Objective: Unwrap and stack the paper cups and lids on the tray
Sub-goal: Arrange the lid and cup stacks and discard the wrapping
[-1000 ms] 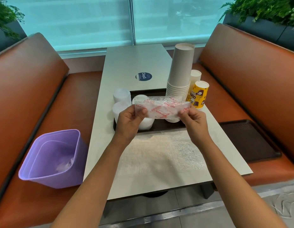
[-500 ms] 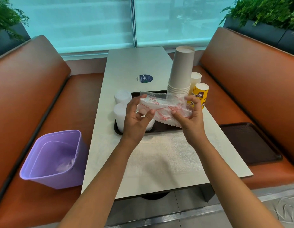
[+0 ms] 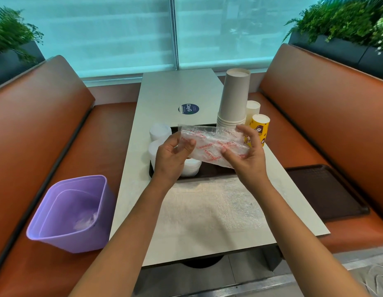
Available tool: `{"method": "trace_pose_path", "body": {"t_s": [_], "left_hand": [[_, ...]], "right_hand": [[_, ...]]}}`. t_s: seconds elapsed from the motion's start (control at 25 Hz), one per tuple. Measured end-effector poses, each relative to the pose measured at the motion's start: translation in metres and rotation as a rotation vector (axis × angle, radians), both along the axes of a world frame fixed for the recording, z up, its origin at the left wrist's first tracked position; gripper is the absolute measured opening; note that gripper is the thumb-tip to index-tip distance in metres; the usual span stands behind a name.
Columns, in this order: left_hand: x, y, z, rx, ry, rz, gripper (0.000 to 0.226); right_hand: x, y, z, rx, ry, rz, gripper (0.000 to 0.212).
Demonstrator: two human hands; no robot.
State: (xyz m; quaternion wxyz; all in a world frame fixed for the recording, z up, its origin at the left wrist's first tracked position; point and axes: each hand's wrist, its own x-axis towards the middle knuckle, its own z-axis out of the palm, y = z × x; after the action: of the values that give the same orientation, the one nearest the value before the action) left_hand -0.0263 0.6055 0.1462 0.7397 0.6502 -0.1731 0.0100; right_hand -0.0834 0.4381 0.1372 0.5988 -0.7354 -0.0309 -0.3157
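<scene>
Both hands raised over the dark tray (image 3: 207, 171) on the desk (image 3: 177, 93). Left hand (image 3: 170, 155) pinches one end of a clear red-printed plastic wrapper (image 3: 212, 145), thumb over it; right hand (image 3: 249, 155) curls its fingers (image 3: 244, 130) round the other end. Tall cup stack (image 3: 234, 99) stands at the tray's right end, white lids (image 3: 160, 131) at its left. Purple bin (image 3: 72, 213) on the left seat.

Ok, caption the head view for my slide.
Both hands, left hand and right hand, hold an empty plastic wrapper above the tray of cups.
</scene>
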Motion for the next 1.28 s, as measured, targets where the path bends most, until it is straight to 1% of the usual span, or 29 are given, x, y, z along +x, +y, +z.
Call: {"method": "trace_pose_path", "body": {"t_s": [0.08,0.16,0.24,0.36,0.44,0.52,0.56,0.64,0.68,0.72,0.76,0.8,0.84,0.88,0.92,0.96,1.0,1.04,1.12,1.2,1.28], "left_hand": [[0.0,0.002,0.0,0.021,-0.072,-0.004,0.014],[0.002,0.003,0.001,0.016,-0.093,0.002,0.016],[0.002,0.004,0.002,0.005,-0.09,0.005,0.017],[0.002,0.0,0.005,-0.073,0.002,-0.009,0.017],[0.001,-0.002,0.006,-0.182,0.091,-0.056,0.028],[-0.004,-0.006,0.005,-0.255,0.141,-0.131,0.038],[-0.007,-0.008,0.005,-0.265,0.16,-0.145,0.036],[-0.009,-0.011,0.005,-0.281,0.2,-0.115,0.021],[-0.008,-0.011,0.006,-0.285,0.209,-0.103,0.017],[-0.006,-0.01,0.006,-0.288,0.21,-0.105,0.015],[-0.003,-0.008,0.007,-0.286,0.209,-0.117,0.014],[-0.001,-0.006,0.009,-0.277,0.205,-0.134,0.013],[0.0,-0.004,0.011,-0.264,0.206,-0.152,0.013],[0.002,-0.003,0.013,-0.252,0.213,-0.174,0.013],[0.003,-0.002,0.014,-0.239,0.223,-0.195,0.011],[0.003,-0.002,0.015,-0.228,0.233,-0.218,0.009],[0.004,-0.003,0.016,-0.223,0.245,-0.244,0.008],[0.004,-0.004,0.016,-0.226,0.256,-0.268,0.008],[0.006,-0.005,0.018,-0.248,0.268,-0.301,0.014],[0.008,-0.005,0.019,-0.314,0.282,-0.304,0.018],[0.01,-0.005,0.02,-0.412,0.32,-0.288,0.01]], "right_hand": [[0.001,-0.007,0.002,-0.292,-0.023,-0.056,0.041],[0.003,-0.013,0.007,-0.409,0.0,-0.044,0.033],[0.001,-0.015,0.012,-0.409,0.073,0.017,0.027],[0.002,-0.013,0.013,-0.38,0.187,0.136,0.03],[0.004,-0.009,0.011,-0.305,0.155,0.151,0.026],[0.004,-0.004,0.009,-0.268,0.1,0.062,0.012],[0.005,-0.002,0.007,-0.255,0.092,0.026,0.015],[0.002,0.001,0.006,-0.197,0.112,0.045,0.024],[0.001,0.002,0.008,-0.144,0.122,0.063,0.021],[0.0,0.002,0.012,-0.089,0.128,0.061,0.012],[0.002,0.0,0.018,-0.063,0.153,0.026,0.007],[0.006,-0.004,0.025,-0.069,0.21,-0.004,0.008],[0.01,-0.01,0.032,-0.103,0.303,0.009,0.008],[0.016,-0.016,0.037,-0.148,0.413,0.074,0.016],[0.02,-0.021,0.041,-0.186,0.505,0.168,0.031],[0.025,-0.025,0.043,-0.214,0.574,0.266,0.04],[0.029,-0.027,0.043,-0.229,0.627,0.344,0.042],[0.03,-0.026,0.044,-0.246,0.668,0.395,0.036],[0.031,-0.024,0.043,-0.295,0.699,0.411,0.024],[0.029,-0.021,0.04,-0.315,0.678,0.365,0.02],[0.027,-0.018,0.034,-0.244,0.648,0.338,0.027]]}}
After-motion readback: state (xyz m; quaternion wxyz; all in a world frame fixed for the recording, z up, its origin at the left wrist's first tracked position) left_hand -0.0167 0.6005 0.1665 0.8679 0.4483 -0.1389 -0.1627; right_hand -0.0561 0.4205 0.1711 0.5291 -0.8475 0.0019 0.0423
